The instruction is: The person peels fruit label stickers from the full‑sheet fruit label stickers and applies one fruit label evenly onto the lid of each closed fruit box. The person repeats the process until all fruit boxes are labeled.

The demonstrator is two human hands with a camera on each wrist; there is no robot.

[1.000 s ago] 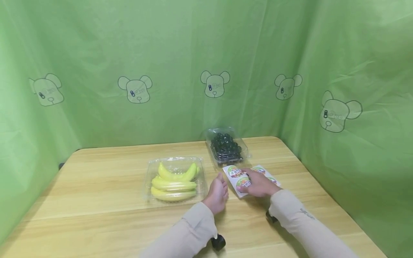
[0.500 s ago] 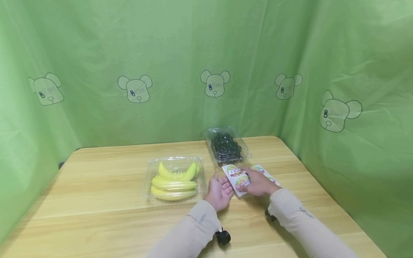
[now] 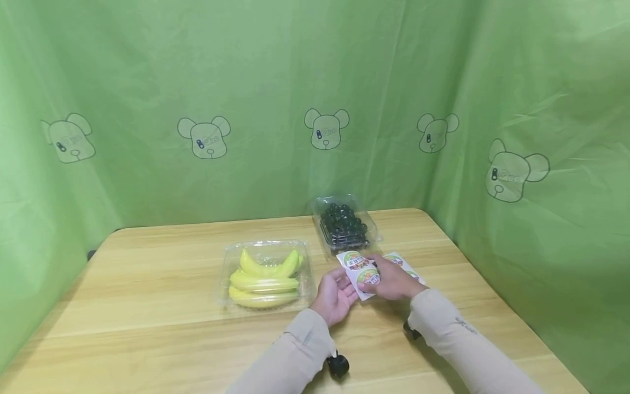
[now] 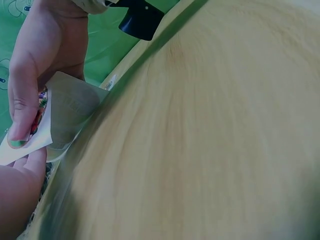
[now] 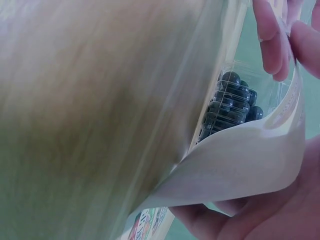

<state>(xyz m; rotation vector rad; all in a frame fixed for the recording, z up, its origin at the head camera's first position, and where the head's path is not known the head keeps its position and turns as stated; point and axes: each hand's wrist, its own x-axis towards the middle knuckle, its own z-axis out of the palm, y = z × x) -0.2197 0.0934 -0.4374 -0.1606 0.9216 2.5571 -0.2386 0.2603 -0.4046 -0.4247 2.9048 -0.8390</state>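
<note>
A white sheet of round fruit stickers (image 3: 365,293) bends up between my hands in the head view. My right hand (image 3: 394,278) grips it around the middle, thumb (image 4: 22,107) on the printed side and fingers underneath. Another printed part of the sheet shows beyond this hand. My left hand (image 3: 334,298), palm turned up, pinches the sheet's left edge between thumb and fingers (image 5: 270,37). The curved pale side of the sheet (image 5: 240,160) faces the right wrist camera.
A clear plastic box of yellow bananas (image 3: 266,282) sits to the left of my hands. Behind the sheet stands a clear box of dark grapes (image 3: 343,225). The wooden table (image 3: 162,339) backs onto a green curtain (image 3: 266,71).
My left hand has turned palm up and moved right to the sheet, where its thumb and fingers now pinch the edge. My right hand has stayed nearly still, holding the sheet.
</note>
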